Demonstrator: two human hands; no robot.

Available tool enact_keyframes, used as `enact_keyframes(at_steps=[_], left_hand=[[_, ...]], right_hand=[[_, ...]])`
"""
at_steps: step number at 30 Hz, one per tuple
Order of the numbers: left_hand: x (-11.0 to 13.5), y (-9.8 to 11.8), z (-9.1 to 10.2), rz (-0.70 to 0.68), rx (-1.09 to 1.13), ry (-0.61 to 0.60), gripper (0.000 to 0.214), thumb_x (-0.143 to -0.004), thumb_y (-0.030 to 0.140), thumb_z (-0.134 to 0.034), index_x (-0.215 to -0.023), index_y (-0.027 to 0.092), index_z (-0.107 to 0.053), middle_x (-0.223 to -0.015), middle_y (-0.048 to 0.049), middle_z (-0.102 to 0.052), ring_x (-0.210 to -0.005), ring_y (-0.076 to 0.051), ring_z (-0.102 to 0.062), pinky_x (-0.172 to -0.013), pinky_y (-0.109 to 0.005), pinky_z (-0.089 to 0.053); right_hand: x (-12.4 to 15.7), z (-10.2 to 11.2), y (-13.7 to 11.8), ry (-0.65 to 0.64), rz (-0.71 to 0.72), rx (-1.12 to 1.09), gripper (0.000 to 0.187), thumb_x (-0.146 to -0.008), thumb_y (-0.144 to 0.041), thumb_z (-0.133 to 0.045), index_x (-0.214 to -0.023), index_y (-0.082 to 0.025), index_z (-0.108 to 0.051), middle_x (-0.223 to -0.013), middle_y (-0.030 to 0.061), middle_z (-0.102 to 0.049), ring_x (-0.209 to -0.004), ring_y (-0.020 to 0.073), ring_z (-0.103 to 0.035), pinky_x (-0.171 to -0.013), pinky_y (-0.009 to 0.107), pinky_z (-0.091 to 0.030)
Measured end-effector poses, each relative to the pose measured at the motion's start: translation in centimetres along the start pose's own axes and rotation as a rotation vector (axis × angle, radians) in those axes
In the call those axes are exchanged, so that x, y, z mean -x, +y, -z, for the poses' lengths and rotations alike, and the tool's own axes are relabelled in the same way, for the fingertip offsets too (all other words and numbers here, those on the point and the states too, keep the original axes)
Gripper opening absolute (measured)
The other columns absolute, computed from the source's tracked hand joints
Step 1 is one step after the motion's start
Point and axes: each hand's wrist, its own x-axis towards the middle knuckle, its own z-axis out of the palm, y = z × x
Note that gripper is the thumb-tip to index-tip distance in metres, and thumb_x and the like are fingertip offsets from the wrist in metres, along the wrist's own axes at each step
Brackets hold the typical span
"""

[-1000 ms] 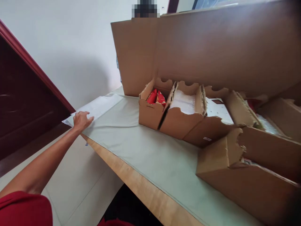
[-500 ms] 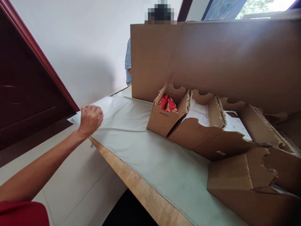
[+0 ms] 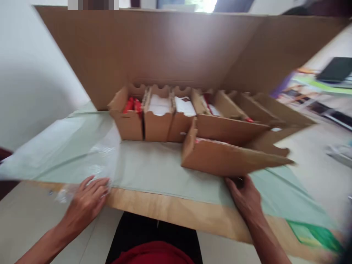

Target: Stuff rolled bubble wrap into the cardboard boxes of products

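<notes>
My left hand rests at the table's front edge with fingers stretched out on a clear bubble wrap sheet. Part of the sheet hangs over the edge beside the wrist. My right hand is at the bottom edge of the front cardboard box, thumb and fingers apart; its fingertips are partly hidden. This open-topped box sits askew before a row of cardboard bins. Red packets lie in the leftmost bin, and white material fills the one beside it.
A tall cardboard panel rises behind the bins. Pale green cloth covers the wooden table. A green flat item lies at the right front corner. Part of another person shows above the panel.
The view has swung right, bringing my right hand and more bins into sight. My left hand has gone from a closed fist to outstretched fingers on the bubble wrap.
</notes>
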Motion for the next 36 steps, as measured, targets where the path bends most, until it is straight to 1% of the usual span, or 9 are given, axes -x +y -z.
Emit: enact_keyframes(at_steps=[4, 8, 12, 15, 18, 23, 26, 29, 36], left_hand=[[0.7, -2.0, -0.8, 0.148, 0.034, -0.101, 0.010, -0.091, 0.029, -0.053, -0.094, 0.028, -0.062, -0.109, -0.0070, -0.080, -0.090, -0.031, -0.077, -0.103, -0.060, -0.050], [-0.5, -2.2, 0.3, 0.444, 0.119, -0.265, 0.057, -0.085, 0.056, -0.063, -0.134, 0.026, -0.060, -0.126, -0.0122, -0.075, -0.113, -0.039, -0.072, -0.095, -0.056, -0.058], [-4.6, -1.1, 1.0, 0.592, 0.163, -0.181, 0.064, -0.085, 0.066, -0.059, -0.134, 0.026, -0.060, -0.126, -0.0124, -0.075, -0.110, -0.039, -0.073, -0.084, -0.053, -0.062], [-8.9, 1.9, -0.6, 0.404, 0.289, -0.083, 0.049, -0.086, 0.061, -0.059, -0.120, 0.026, -0.068, -0.126, -0.0108, -0.074, -0.115, -0.036, -0.070, -0.090, -0.049, -0.061], [-13.7, 6.6, -3.8, 0.271, 0.503, -0.138, 0.051, -0.090, 0.047, -0.059, -0.136, 0.026, -0.060, -0.138, -0.0119, -0.067, -0.120, -0.032, -0.068, -0.089, -0.045, -0.061], [-20.6, 13.7, -9.7, 0.373, 0.975, -0.266, 0.087, -0.083, 0.043, -0.065, -0.159, 0.018, -0.030, -0.158, -0.0253, -0.045, -0.128, -0.038, -0.061, -0.088, -0.051, -0.060], [-22.3, 16.6, -11.9, 0.350, 1.209, -0.235, 0.083, -0.084, 0.040, -0.066, -0.156, 0.020, -0.030, -0.151, -0.0215, -0.052, -0.130, -0.035, -0.060, -0.097, -0.051, -0.057], [-22.7, 19.0, -13.1, 0.311, 1.240, -0.156, 0.077, -0.085, 0.034, -0.066, -0.155, 0.025, -0.033, -0.145, -0.0154, -0.057, -0.135, -0.033, -0.056, -0.105, -0.051, -0.052], [-25.3, 24.2, -14.5, 0.229, 1.273, -0.237, 0.099, -0.081, 0.029, -0.070, -0.165, 0.027, -0.017, -0.165, -0.0155, -0.039, -0.150, -0.036, -0.039, -0.119, -0.059, -0.038]], right_hand=[[0.0, -0.2, 0.4, 0.022, -0.032, -0.029, 0.045, -0.078, -0.054, -0.059, -0.107, -0.021, -0.060, -0.104, 0.0136, -0.074, -0.099, 0.0329, -0.068, -0.088, 0.046, -0.053], [0.1, -0.2, 0.8, 0.047, -0.022, -0.090, 0.046, -0.078, -0.052, -0.060, -0.110, -0.020, -0.060, -0.104, 0.0132, -0.074, -0.098, 0.0323, -0.069, -0.089, 0.045, -0.054], [0.1, -0.3, 1.4, 0.039, -0.020, -0.163, 0.047, -0.078, -0.052, -0.062, -0.113, -0.020, -0.060, -0.105, 0.0124, -0.074, -0.099, 0.0314, -0.069, -0.092, 0.046, -0.055], [-0.1, -0.3, 1.7, 0.062, -0.034, -0.230, 0.048, -0.078, -0.053, -0.063, -0.114, -0.021, -0.060, -0.108, 0.0119, -0.074, -0.101, 0.0310, -0.069, -0.094, 0.047, -0.054], [-0.4, 0.1, 1.5, 0.040, -0.047, -0.306, 0.049, -0.078, -0.053, -0.066, -0.114, -0.021, -0.060, -0.110, 0.0122, -0.074, -0.101, 0.0307, -0.070, -0.093, 0.047, -0.056], [-1.3, 0.9, 0.7, -0.024, -0.050, -0.351, 0.053, -0.076, -0.049, -0.068, -0.120, -0.022, -0.060, -0.117, 0.0111, -0.073, -0.094, 0.0290, -0.071, -0.084, 0.045, -0.059], [-1.4, 1.3, 0.5, -0.051, -0.045, -0.358, 0.052, -0.076, -0.050, -0.067, -0.120, -0.022, -0.061, -0.117, 0.0110, -0.073, -0.088, 0.0281, -0.072, -0.079, 0.044, -0.060], [-1.3, 2.2, 1.1, -0.032, -0.067, -0.386, 0.049, -0.076, -0.051, -0.068, -0.115, -0.021, -0.062, -0.112, 0.0110, -0.074, -0.088, 0.0292, -0.073, -0.076, 0.042, -0.060], [-3.6, 6.1, 4.1, 0.075, -0.184, -0.385, 0.052, -0.065, -0.053, -0.071, -0.105, -0.021, -0.059, -0.104, 0.0127, -0.073, -0.094, 0.0322, -0.071, -0.083, 0.046, -0.059]])
